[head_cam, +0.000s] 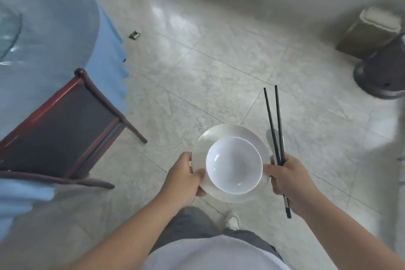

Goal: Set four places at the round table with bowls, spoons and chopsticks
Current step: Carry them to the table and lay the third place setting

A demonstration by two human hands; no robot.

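A white bowl (234,165) sits on a cream plate (228,132), carried in front of me above the tiled floor. My left hand (186,176) grips the plate's left rim. My right hand (289,178) holds the plate's right rim with the thumb and also clasps a pair of black chopsticks (275,125), which point up and away. Something pale, maybe a spoon (270,136), shows behind the chopsticks just right of the plate. The round table (48,35) with a blue cloth and clear cover is at the far left.
A dark wooden chair (63,129) stands by the table at the left. A fan base (381,74) and a small bin (372,30) are at the right by the wall. A small object (134,35) lies on the floor near the table.
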